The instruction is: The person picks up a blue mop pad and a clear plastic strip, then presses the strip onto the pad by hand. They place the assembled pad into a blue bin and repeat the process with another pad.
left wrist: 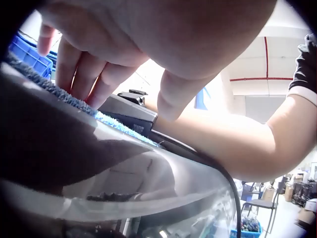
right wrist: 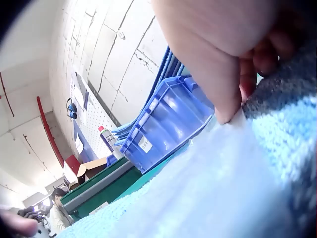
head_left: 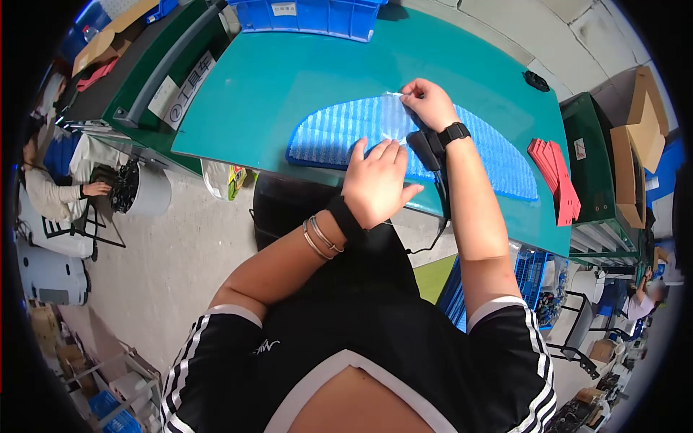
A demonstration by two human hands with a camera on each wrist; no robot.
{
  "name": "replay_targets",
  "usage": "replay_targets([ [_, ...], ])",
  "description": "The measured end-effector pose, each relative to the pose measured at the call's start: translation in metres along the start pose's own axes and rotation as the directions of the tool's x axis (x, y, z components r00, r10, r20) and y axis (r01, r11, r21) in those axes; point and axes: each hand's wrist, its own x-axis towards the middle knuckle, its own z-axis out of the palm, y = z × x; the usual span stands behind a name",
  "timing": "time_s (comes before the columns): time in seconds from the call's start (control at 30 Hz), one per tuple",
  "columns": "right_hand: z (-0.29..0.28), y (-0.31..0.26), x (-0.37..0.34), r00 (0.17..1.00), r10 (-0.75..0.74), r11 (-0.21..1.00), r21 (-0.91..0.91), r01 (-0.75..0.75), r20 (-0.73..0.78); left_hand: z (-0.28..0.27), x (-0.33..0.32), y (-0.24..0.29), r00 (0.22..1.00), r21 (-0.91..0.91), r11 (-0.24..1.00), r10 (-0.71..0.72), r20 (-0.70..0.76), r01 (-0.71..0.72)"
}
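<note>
A blue half-round pad with pale stripes and a fluffy surface [head_left: 325,137], like a mop pad, lies flat on the green table [head_left: 253,94]. Across its middle runs a translucent plastic strip [head_left: 395,119], which fills the foreground of the right wrist view as a whitish sheet [right wrist: 198,178]. My right hand [head_left: 433,107] pinches the strip's far end between thumb and fingers at the pad's curved edge. With fingers extended, my left hand [head_left: 377,184] rests its fingertips on the pad near its straight edge, by the strip's near end.
A blue bin [head_left: 310,20] stands at the table's far edge. Red flat pieces [head_left: 556,180] lie stacked at the right, with a small black object [head_left: 535,81] behind them. From the right wrist, a black cable [head_left: 442,216] hangs over the near edge. Other people sit off to the sides.
</note>
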Motion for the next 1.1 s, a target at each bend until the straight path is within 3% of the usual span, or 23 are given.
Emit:
replay_targets([
  [0.03, -0.001, -0.003, -0.002, 1.000, 0.005, 1.000, 0.003, -0.005, 0.007, -0.001, -0.001, 0.001, 1.000, 0.009, 1.000, 0.009, -0.013, -0.009],
  [0.1, -0.005, -0.013, -0.006, 0.986, -0.129, 0.992, -0.024, 0.128, -0.102, -0.002, -0.001, 0.003, 1.000, 0.005, 1.000, 0.001, -0.011, -0.001],
  [0.17, -0.011, -0.025, -0.011, 0.986, -0.152, 0.988, -0.004, 0.152, -0.063, 0.000, 0.000, 0.002, 1.000, -0.009, 1.000, 0.004, -0.024, -0.004],
  [0.23, -0.014, -0.041, -0.019, 0.949, -0.142, 0.988, 0.103, 0.117, 0.281, -0.001, -0.001, 0.002, 1.000, -0.020, 1.000, -0.001, -0.018, 0.001],
  [0.27, -0.016, -0.050, -0.022, 0.864, -0.004, 0.990, 0.126, -0.069, 0.504, -0.002, -0.001, 0.001, 1.000, -0.027, 1.000, 0.004, -0.013, -0.004],
  [0.43, -0.013, -0.054, -0.013, 0.767, 0.065, 0.957, 0.179, -0.230, 0.638, -0.003, -0.001, 0.001, 1.000, -0.026, 1.000, 0.002, 0.002, -0.002],
  [0.53, -0.013, -0.043, -0.002, 0.789, 0.030, 0.953, 0.220, -0.207, 0.613, 0.001, -0.001, 0.000, 1.000, -0.024, 1.000, 0.001, 0.005, -0.001],
  [0.6, -0.006, -0.033, 0.004, 0.939, 0.025, 0.969, 0.222, -0.107, 0.343, 0.004, -0.002, 0.000, 1.000, -0.023, 1.000, -0.001, -0.008, 0.001],
  [0.63, -0.005, -0.027, 0.006, 0.939, 0.025, 0.970, 0.220, -0.106, 0.343, 0.004, -0.003, 0.000, 1.000, -0.027, 1.000, -0.001, -0.016, 0.001],
  [0.7, -0.005, -0.030, 0.007, 0.983, -0.024, 0.998, -0.056, 0.034, 0.180, 0.004, -0.004, 0.000, 1.000, -0.029, 1.000, -0.003, -0.029, 0.002],
  [0.77, 0.000, -0.018, 0.013, 0.990, -0.119, 0.916, -0.377, 0.138, 0.072, 0.004, -0.006, 0.000, 1.000, -0.045, 0.999, -0.008, -0.012, 0.007],
  [0.83, -0.003, -0.018, 0.014, 0.988, 0.049, 0.941, -0.338, 0.003, 0.143, 0.007, -0.010, -0.001, 1.000, -0.059, 0.998, -0.001, -0.023, 0.000],
  [0.87, -0.003, -0.016, 0.013, 0.988, 0.050, 0.941, -0.339, 0.003, 0.147, 0.007, -0.011, -0.003, 0.999, -0.071, 0.997, 0.014, -0.033, -0.016],
  [0.93, -0.005, -0.013, 0.011, 0.989, -0.091, 0.934, -0.335, 0.125, 0.116, 0.005, -0.012, -0.008, 0.999, -0.112, 0.993, 0.028, -0.025, -0.031],
  [0.97, -0.006, -0.016, 0.008, 0.989, -0.088, 0.933, -0.337, 0.123, 0.118, 0.003, -0.013, -0.011, 0.999, -0.152, 0.987, 0.045, -0.017, -0.047],
  [1.07, -0.019, -0.044, -0.014, 0.960, -0.262, 0.963, -0.041, 0.267, 0.094, -0.007, -0.016, -0.016, 0.995, -0.214, 0.975, 0.045, -0.089, -0.064],
  [1.1, -0.028, -0.054, -0.023, 0.961, -0.259, 0.964, -0.041, 0.264, 0.098, -0.014, -0.019, -0.016, 0.995, -0.218, 0.974, 0.042, -0.086, -0.060],
])
